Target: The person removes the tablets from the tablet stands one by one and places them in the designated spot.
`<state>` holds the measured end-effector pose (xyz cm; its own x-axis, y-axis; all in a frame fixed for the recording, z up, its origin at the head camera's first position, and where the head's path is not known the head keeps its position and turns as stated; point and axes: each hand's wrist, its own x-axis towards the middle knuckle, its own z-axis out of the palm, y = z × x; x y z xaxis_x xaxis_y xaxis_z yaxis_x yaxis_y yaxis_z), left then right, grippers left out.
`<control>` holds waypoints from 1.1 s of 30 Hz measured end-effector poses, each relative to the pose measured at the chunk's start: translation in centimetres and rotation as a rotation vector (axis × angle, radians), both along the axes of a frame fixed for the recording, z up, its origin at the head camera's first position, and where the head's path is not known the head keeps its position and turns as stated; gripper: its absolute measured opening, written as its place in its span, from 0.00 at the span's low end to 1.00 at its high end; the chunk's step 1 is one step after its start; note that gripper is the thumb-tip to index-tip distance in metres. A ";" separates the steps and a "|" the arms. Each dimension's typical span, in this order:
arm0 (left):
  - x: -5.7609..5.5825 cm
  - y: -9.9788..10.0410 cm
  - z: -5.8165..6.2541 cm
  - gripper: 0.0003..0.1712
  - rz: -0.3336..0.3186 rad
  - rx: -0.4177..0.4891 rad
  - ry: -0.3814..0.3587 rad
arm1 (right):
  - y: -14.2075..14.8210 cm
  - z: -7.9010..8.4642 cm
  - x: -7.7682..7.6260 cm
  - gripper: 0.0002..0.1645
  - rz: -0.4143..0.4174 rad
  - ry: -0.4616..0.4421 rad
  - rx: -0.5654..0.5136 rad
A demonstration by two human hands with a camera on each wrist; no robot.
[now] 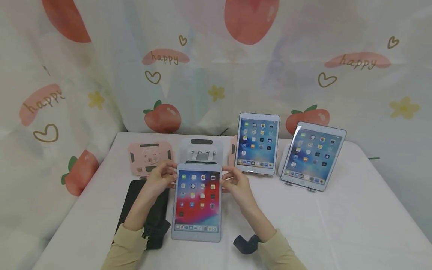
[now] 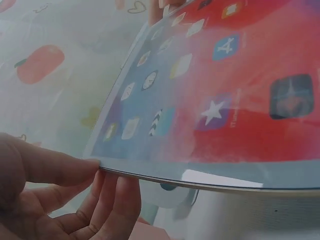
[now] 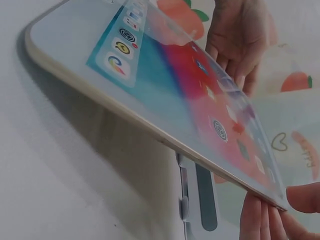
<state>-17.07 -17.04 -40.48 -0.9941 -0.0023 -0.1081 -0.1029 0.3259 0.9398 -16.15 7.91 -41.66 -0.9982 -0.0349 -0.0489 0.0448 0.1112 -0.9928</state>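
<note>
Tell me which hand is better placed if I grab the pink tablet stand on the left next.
Likely your left hand: it's closer to the pink tablet stand, while your right hand is across the held iPad. Both pinch that iPad's edges, though, so the left would need to let go first.

A pale, fruit-printed backdrop (image 1: 249, 78) is hanging across the frame's upper half, while a white table (image 1: 357, 225) is stretching across the lower half.
</note>
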 end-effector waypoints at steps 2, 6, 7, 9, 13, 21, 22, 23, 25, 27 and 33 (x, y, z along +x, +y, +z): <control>-0.1 0.0 -0.2 0.18 0.004 -0.015 -0.007 | -0.2 -0.1 0.1 0.24 0.001 -0.018 0.002; -0.3 0.0 -0.7 0.19 0.005 -0.027 -0.034 | -0.5 -0.3 0.2 0.25 -0.005 -0.050 0.007; -0.3 -0.1 -0.8 0.19 0.001 -0.031 -0.040 | -0.5 -0.4 0.2 0.26 -0.008 -0.056 0.006; -0.4 -0.1 -1.0 0.19 -0.002 -0.030 -0.051 | -0.6 -0.6 0.3 0.26 -0.009 -0.067 0.002; -0.4 -0.2 -1.2 0.20 -0.010 -0.039 -0.061 | -0.6 -0.9 0.2 0.27 0.002 -0.093 0.003; -0.4 -0.1 -1.4 0.19 -0.030 -0.058 -0.097 | -0.7 -1.1 0.4 0.28 0.008 -0.130 -0.001; -0.4 -0.1 -1.5 0.19 -0.029 -0.059 -0.101 | -0.7 -1.1 0.4 0.28 0.009 -0.132 0.006; -0.4 -0.1 -1.5 0.19 -0.029 -0.062 -0.105 | -0.7 -1.1 0.4 0.28 0.010 -0.137 0.016; -0.4 0.0 -1.6 0.19 -0.029 -0.065 -0.112 | -0.7 -1.0 0.5 0.28 0.010 -0.154 0.040; -0.4 0.0 -1.6 0.19 -0.030 -0.068 -0.119 | -0.7 -1.0 0.5 0.29 0.016 -0.166 0.056; -0.4 0.0 -1.8 0.20 -0.046 -0.084 -0.130 | -0.8 -1.2 0.3 0.30 0.023 -0.192 0.071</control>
<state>-17.50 -17.03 -42.32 -0.9710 0.0287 -0.2371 -0.2049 0.4099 0.8888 -15.80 7.10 -42.90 -0.9693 -0.0474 -0.2413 0.2290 0.1834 -0.9560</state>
